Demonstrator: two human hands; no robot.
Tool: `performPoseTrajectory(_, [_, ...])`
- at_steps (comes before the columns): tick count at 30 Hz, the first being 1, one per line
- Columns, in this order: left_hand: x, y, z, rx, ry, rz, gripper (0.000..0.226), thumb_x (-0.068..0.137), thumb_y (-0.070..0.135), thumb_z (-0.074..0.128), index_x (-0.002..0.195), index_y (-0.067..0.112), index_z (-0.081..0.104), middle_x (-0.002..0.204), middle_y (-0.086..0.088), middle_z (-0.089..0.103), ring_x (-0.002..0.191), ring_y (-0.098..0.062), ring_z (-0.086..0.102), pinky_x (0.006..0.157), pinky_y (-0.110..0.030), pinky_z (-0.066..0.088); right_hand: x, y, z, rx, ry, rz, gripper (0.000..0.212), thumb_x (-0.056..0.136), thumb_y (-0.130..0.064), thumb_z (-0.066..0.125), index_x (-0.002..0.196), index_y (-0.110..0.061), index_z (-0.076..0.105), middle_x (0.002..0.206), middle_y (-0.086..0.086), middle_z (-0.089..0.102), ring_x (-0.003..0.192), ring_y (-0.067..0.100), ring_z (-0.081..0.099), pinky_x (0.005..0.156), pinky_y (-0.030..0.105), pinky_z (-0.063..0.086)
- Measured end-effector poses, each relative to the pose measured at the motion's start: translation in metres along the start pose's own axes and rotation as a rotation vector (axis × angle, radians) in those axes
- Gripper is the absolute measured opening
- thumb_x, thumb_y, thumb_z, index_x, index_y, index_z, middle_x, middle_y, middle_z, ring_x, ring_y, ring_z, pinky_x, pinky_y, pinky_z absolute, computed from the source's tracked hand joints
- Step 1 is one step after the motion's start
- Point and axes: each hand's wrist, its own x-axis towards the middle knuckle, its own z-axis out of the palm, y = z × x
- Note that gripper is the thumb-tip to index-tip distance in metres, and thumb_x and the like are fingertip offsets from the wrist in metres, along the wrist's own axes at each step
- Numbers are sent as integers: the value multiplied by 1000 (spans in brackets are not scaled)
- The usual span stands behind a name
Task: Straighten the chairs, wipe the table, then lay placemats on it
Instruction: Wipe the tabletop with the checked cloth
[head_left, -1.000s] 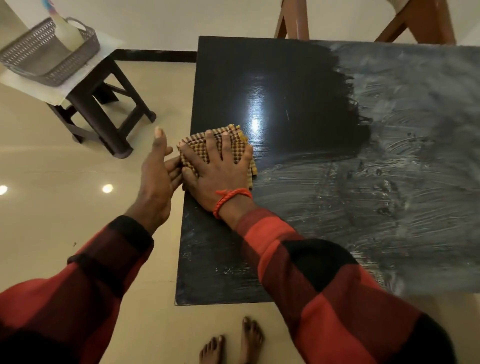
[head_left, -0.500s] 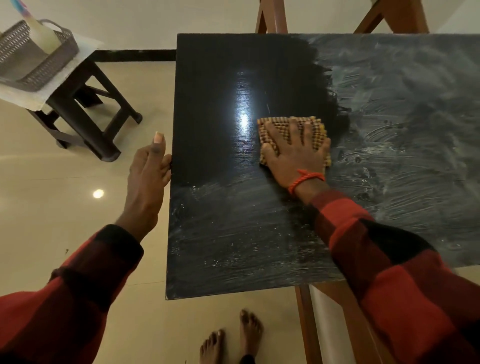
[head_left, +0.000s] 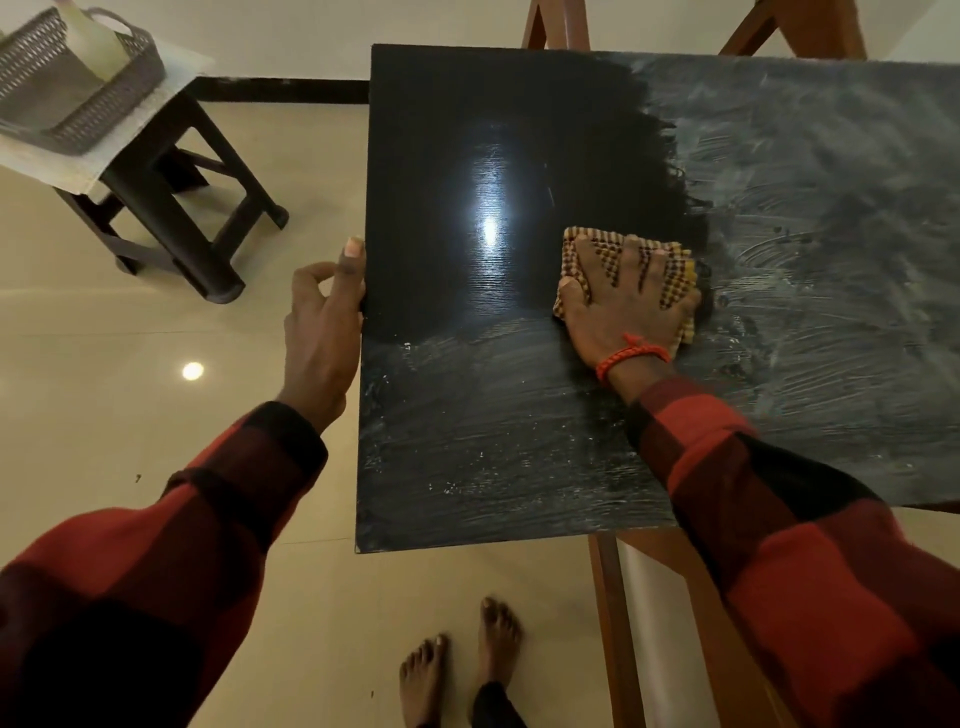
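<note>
Cloth (head_left: 675, 280) looks soft and floppy; right hand (head_left: 626, 306) pins it flat, fingers spread, on the bench (head_left: 467, 441).

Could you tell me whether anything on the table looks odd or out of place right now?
Only the table surface: grey streaky film covers its right and near parts, while the far-left patch is glossy black. The right hand presses a cloth at that boundary.
</note>
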Motion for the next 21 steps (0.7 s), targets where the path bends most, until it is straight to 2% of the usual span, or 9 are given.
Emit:
performPoseTrajectory(2, [-2,3,-1,-31,-25,-9,78,79,88,44,134,33,38,135,10,55,125,-15,57,112,-42,42,-11,-24,2,1,20,-68,58,96,-62,18,152,-53,8,168,2,7,153,35,3,110,76,2])
performPoseTrajectory(4, [-3,3,-1,-115,-49,-38,77,90,78,40,147,28,31,155,-3,45,135,-21,52,117,-45,38,-24,-52,5,13,38,-152,59,95,-63,19,153,-53,11,167,3,10,152,36,6,110,76,3])
performPoseTrajectory(5, [-3,3,-3,-161,-50,-62,79,94,73,38,154,24,25,158,-6,42,137,-22,51,117,-44,37,-32,-66,8,21,48,-192,59,95,-63,20,153,-52,13,167,4,12,152,36,8,109,76,3])
performPoseTrajectory(7, [-4,0,-8,-235,-44,-107,84,95,73,39,159,23,18,154,-11,47,134,-22,55,115,-42,41,-48,-93,13,37,70,-258,59,95,-64,21,153,-52,17,166,5,16,151,37,11,109,76,3])
performPoseTrajectory(10, [-7,-6,-15,-282,-16,-137,91,91,77,43,160,23,18,143,-13,58,121,-18,65,105,-35,51,-70,-125,19,52,82,-341,59,95,-64,20,153,-51,19,166,6,18,151,39,12,109,76,3])
performPoseTrajectory(14, [-15,-8,-20,-284,13,-105,84,95,72,38,160,21,18,120,-7,67,108,-17,72,85,-26,59,-100,-146,25,64,77,-422,58,96,-63,23,153,-50,21,166,8,17,151,39,12,109,75,1])
performPoseTrajectory(17, [-29,-11,-25,-271,19,-122,86,94,74,40,159,23,20,117,-4,67,102,-16,74,76,-24,59,-117,-144,23,69,61,-479,58,98,-62,25,154,-50,18,167,8,14,152,39,9,110,75,0])
performPoseTrajectory(21, [-42,-17,-27,-280,42,-120,81,95,70,45,157,22,25,123,-8,68,103,-16,74,76,-24,59,-120,-130,18,51,48,-517,56,98,-62,24,153,-52,16,167,5,14,152,38,9,112,73,3])
